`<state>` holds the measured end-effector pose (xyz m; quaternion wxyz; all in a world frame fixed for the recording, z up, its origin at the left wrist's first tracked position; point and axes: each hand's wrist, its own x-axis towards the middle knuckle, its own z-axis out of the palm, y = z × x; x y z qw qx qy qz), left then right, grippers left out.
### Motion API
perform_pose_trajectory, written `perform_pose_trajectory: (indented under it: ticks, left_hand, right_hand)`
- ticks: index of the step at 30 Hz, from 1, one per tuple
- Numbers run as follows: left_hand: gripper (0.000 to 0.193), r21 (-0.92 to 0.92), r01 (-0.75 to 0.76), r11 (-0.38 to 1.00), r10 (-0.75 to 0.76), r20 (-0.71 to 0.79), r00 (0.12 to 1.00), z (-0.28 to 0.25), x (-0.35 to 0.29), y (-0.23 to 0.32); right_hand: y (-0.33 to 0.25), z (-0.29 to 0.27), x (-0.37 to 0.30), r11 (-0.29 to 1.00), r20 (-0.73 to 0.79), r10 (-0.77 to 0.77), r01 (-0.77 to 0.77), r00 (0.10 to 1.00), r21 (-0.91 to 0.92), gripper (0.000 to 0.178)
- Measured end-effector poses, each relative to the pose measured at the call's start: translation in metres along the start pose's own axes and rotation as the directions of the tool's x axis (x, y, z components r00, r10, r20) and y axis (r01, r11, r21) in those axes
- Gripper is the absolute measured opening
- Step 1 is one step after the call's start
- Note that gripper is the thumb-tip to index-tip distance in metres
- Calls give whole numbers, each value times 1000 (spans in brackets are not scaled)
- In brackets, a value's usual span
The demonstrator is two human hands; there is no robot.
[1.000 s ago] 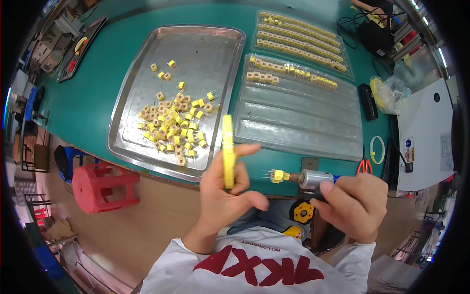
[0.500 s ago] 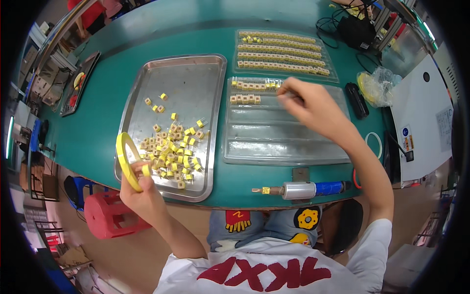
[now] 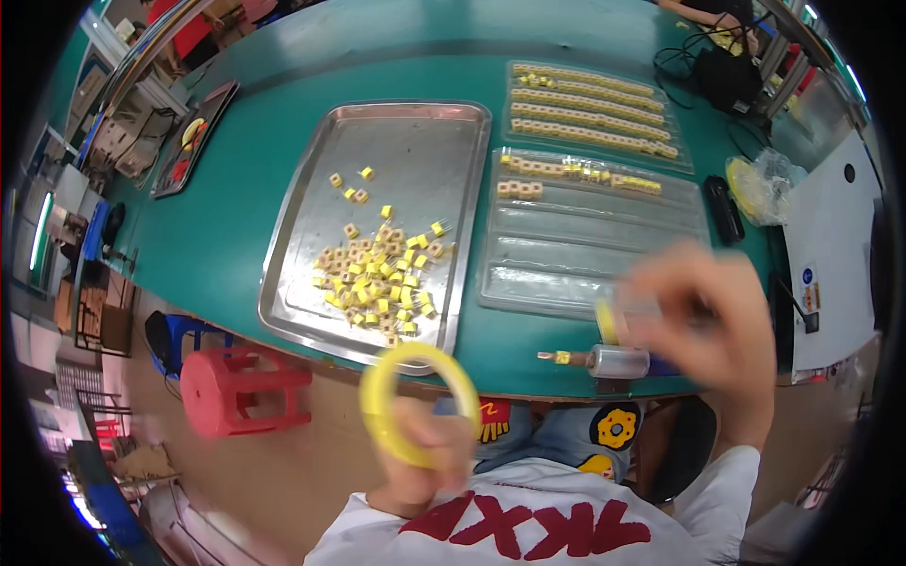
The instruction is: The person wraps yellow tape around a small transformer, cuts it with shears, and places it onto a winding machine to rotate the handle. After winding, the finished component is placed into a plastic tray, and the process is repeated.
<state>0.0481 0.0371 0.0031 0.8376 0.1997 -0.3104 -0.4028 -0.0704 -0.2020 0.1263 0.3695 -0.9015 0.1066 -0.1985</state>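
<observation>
In my left hand (image 3: 429, 443), low in front of my shirt, is a roll of yellow tape (image 3: 377, 401), its ring upright with the fingers through and around it. My right hand (image 3: 708, 316) is smeared by motion above the blue end of a silver-and-blue cylindrical power tool (image 3: 618, 362). A blurred yellow patch (image 3: 606, 321) shows at its fingertips; I cannot tell whether it is held. A small yellow-wrapped part (image 3: 563, 357) sits on the tool's shaft. Many small yellow-and-tan parts with wire pins (image 3: 382, 274) lie heaped in a metal tray (image 3: 415, 132).
A clear ribbed plastic tray (image 3: 566, 264) holds two rows of parts, the second short. Behind it, another clear tray (image 3: 604, 108) carries several rows. A black case (image 3: 724, 209), plastic bag (image 3: 764, 184) and cables (image 3: 694, 52) lie right. A red stool (image 3: 241, 387) stands below left.
My right hand has left the nearer clear tray and come down toward the power tool. My left hand has moved right and toward me, away from the metal tray, with the tape roll.
</observation>
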Motion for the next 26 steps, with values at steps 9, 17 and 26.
perform_pose_trajectory:
  ticks: [9,17,26]
  left_hand:
    - [35,367,462,807,-547,170,820,31,1,-31]
    - [30,373,292,881,-284,-76,956,30,-4,-53]
    - [33,377,314,872,-301,-95,949,29,-11,-64]
  right_hand:
    - [-13,21,-93,972,378,-227,233,898,30,35]
    - [10,80,-123,792,-82,257,-161,963,589,16]
    - [13,107,-132,633,-37,254,-138,966,762,22]
